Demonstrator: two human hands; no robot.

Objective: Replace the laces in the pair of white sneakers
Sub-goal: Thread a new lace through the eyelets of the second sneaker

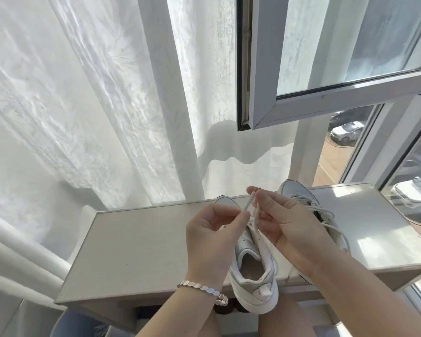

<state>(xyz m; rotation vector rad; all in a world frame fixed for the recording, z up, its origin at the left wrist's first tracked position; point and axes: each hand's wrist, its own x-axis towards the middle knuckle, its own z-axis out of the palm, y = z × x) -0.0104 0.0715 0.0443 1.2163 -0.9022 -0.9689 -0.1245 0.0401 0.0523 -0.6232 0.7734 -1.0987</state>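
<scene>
Your left wrist, a bracelet on it, sat nearest the lens. The left hand was raised above the ledge, thumb and forefinger pinching a white lace. The lace ran short and taut up to the right hand, whose fingertips pinched its upper end.

Below both hands lay the near sneaker, heel toward you and overhanging the ledge's front edge. Whether its eyelets held any lace could not be read, as the hands were in the way. The second sneaker stood further right on the ledge, partly behind the right hand, with loose laces spilling over its side.

Judged: the lace looked light, limp and flat, and would flop and twist if held far back. You would do best to grip it close behind the tip and steer that into an eyelet. The near sneaker looked light enough to tip off the edge, so you would steady it at the collar.
</scene>
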